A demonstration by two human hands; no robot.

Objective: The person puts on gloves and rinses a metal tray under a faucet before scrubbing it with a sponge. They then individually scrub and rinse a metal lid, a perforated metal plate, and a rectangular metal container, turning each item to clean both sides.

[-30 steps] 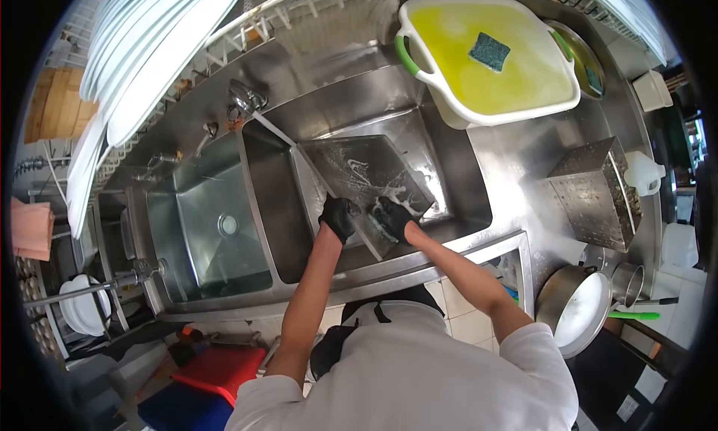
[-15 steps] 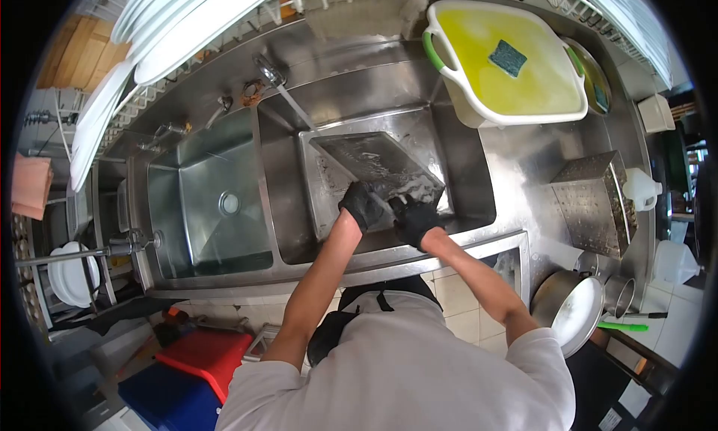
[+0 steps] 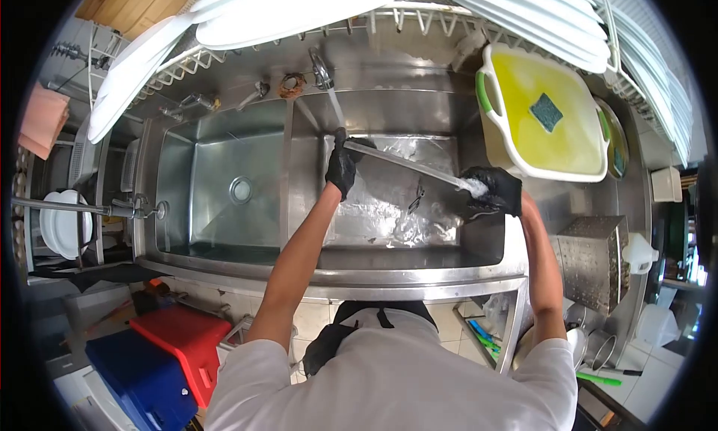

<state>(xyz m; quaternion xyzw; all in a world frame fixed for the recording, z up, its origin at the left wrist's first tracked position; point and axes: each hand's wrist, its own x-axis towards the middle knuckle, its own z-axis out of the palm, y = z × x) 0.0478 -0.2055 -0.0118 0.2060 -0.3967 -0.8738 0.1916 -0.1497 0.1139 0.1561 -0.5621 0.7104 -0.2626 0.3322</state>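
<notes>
At the far left a stack of white plates (image 3: 60, 225) sits on a lower shelf, and a red plastic crate (image 3: 183, 349) and a blue plastic crate (image 3: 134, 378) stand on the floor below the sink front. The stainless steel double sink (image 3: 224, 263) has its left basin bare, drain showing. A stream from the chrome tap (image 3: 321, 68) at the back edge falls into the right basin. The left hand (image 3: 342, 165), in a black glove, has its fingers closed around the left end of a flat rectangular steel tray (image 3: 404, 167), held edge-on over the right basin under the water. The right hand (image 3: 493, 193), also in a black glove, grips the tray's right end, fingers curled tight, with foam at the contact. At the sink's back right corner stands a white plastic tub of yellow liquid (image 3: 553, 132) with a green sponge (image 3: 547, 111) floating in it. A perforated steel container (image 3: 594, 259) rests on the right drainboard. White plates (image 3: 299, 4) fill the wire rack overhead.
</notes>
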